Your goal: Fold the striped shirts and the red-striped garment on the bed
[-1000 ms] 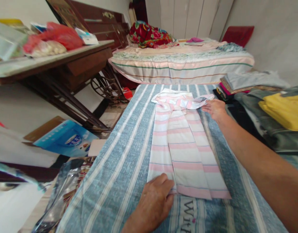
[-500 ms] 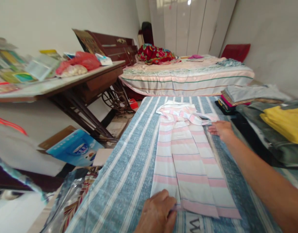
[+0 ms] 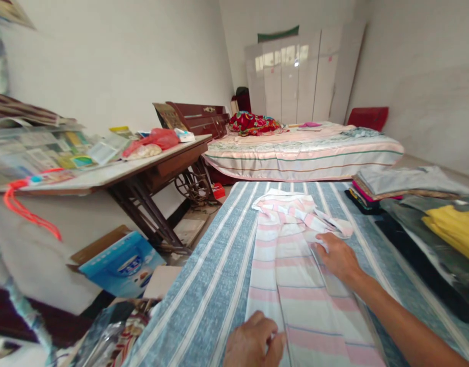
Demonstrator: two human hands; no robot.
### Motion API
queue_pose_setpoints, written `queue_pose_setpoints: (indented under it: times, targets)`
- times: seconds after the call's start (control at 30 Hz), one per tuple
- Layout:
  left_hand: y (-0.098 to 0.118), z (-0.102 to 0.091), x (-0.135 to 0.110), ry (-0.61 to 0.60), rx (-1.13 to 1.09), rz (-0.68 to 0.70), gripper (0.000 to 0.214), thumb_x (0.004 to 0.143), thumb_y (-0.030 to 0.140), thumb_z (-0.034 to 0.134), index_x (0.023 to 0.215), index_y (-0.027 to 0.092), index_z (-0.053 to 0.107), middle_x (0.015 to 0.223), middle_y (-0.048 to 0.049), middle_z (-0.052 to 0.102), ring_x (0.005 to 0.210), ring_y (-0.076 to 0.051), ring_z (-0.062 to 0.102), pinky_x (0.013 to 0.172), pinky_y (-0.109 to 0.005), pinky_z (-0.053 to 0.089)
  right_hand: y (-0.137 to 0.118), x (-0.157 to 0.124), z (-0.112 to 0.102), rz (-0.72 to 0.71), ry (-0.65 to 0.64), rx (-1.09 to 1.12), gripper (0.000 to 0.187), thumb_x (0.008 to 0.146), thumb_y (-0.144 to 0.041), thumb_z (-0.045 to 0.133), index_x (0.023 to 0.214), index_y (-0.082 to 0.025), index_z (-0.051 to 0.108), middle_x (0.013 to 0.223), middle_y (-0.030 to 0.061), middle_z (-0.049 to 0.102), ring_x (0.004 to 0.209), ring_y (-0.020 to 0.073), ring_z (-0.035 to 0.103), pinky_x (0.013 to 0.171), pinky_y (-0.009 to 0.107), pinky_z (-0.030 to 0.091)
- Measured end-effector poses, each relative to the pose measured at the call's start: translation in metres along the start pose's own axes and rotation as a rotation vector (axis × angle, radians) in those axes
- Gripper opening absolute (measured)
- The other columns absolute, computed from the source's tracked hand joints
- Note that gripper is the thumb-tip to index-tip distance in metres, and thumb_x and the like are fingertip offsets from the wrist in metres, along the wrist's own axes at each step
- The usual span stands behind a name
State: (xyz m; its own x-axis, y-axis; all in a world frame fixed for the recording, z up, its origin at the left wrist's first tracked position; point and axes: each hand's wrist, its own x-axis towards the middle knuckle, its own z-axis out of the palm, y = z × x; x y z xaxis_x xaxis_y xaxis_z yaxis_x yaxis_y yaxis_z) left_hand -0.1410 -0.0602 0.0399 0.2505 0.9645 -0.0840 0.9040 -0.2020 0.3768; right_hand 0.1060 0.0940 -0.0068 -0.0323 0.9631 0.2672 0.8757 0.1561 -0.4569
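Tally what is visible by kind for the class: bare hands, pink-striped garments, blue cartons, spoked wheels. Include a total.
Bare hands: 2 (left hand, right hand)
Pink-striped garment: 1
Blue carton: 1
Spoked wheel: 1
Total: 5

I can't see the near hem of the striped garment [image 3: 310, 306], cut off at the near edge along with the wrist of the left hand [image 3: 253, 339]. Whether the right hand [image 3: 338, 255] pinches it or merely touches it, I can't tell. Over on the left the contents of the clear box [image 3: 28, 150] blur together, while the yellow clothing [image 3: 453, 232] on the right runs out of view.
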Motion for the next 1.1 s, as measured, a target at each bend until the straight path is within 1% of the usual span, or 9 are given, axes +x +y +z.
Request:
queue_pose_setpoints:
  times: [0.1,0.2,0.33,0.47,0.63,0.77,0.83,0.9,1.1]
  targets:
    - [0.008,-0.02,0.044,0.071,0.031,-0.034,0.022,0.087,0.025,0.041,0.082,0.02,0.062,0.091,-0.0035,0.061,0.082,-0.014,0.059,0.072,-0.023,0.043,-0.008,0.016,0.005,-0.089,-0.017,-0.035,0.028,0.084,-0.025,0.04,0.098,-0.018,0.063,0.105,0.0091,0.063,0.097,0.0231,0.058,0.083,0.032,0.042]
    - [0.007,-0.025,0.099,0.107,0.098,-0.049,0.023,0.087,0.021,0.04,0.093,0.016,0.062,0.102,-0.0064,0.06,0.096,-0.017,0.057,0.085,-0.027,0.043,-0.017,0.035,0.01,-0.154,-0.043,-0.061,0.027,0.085,-0.023,0.04,0.098,-0.019,0.063,0.102,0.0076,0.064,0.095,0.0212,0.059,0.081,0.03,0.042]
    - [-0.007,-0.008,0.162,0.186,0.149,0.02,0.029,0.088,0.017,0.036,0.106,0.013,0.058,0.127,-0.0102,0.051,0.117,-0.019,0.047,0.101,-0.032,0.036,-0.035,0.067,0.017,-0.215,-0.086,-0.093,0.026,0.085,-0.022,0.041,0.097,-0.022,0.064,0.102,0.0049,0.064,0.095,0.0193,0.059,0.079,0.027,0.041]
    - [-0.023,0.013,0.199,0.205,0.157,0.013,0.041,0.091,0.023,0.032,0.127,0.012,0.047,0.144,-0.0119,0.036,0.133,-0.022,0.03,0.11,-0.039,0.024,-0.067,0.113,0.028,-0.268,-0.14,-0.116,0.028,0.086,-0.023,0.039,0.098,-0.022,0.064,0.104,0.0052,0.063,0.095,0.0189,0.059,0.079,0.027,0.041]
    - [-0.034,0.023,0.212,0.066,0.131,-0.007,0.068,0.09,0.053,0.024,0.141,0.008,0.029,0.151,-0.0142,0.019,0.139,-0.027,0.011,0.113,-0.046,0.012,-0.118,0.175,0.065,-0.344,-0.245,-0.132,0.024,0.086,-0.022,0.044,0.1,-0.02,0.063,0.107,0.007,0.063,0.101,0.0198,0.057,0.083,0.028,0.041]
    - [-0.037,0.025,0.211,0.031,0.09,-0.009,0.073,0.089,0.059,0.018,0.143,0.012,0.025,0.152,-0.0104,0.015,0.14,-0.026,0.007,0.113,-0.048,0.008,-0.143,0.203,0.105,-0.338,-0.335,-0.152,0.022,0.087,-0.03,0.054,0.103,-0.017,0.06,0.11,0.0072,0.06,0.104,0.0211,0.054,0.089,0.038,0.042]
    - [-0.037,0.025,0.211,0.018,0.067,-0.007,0.073,0.088,0.06,0.018,0.143,0.012,0.025,0.152,-0.0102,0.015,0.14,-0.026,0.005,0.113,-0.05,0.007,-0.146,0.212,0.119,-0.294,-0.364,-0.149,0.028,0.087,-0.035,0.055,0.108,-0.016,0.057,0.114,0.0074,0.057,0.103,0.0211,0.055,0.088,0.043,0.044]
    - [-0.038,0.026,0.211,0.011,0.044,0.0,0.074,0.088,0.061,0.018,0.143,0.012,0.025,0.151,-0.011,0.015,0.14,-0.026,0.004,0.113,-0.05,0.005,-0.144,0.22,0.127,-0.245,-0.392,-0.123,0.029,0.088,-0.036,0.054,0.111,-0.017,0.056,0.115,0.0071,0.056,0.101,0.02,0.055,0.086,0.043,0.046]
    - [-0.038,0.026,0.211,0.016,0.003,0.0,0.073,0.088,0.061,0.021,0.143,0.013,0.027,0.152,-0.0118,0.011,0.14,-0.027,0.002,0.113,-0.05,0.004,-0.114,0.248,0.118,-0.099,-0.492,0.04,0.027,0.087,-0.035,0.056,0.102,-0.014,0.059,0.103,0.0039,0.06,0.089,0.0182,0.059,0.076,0.035,0.051]
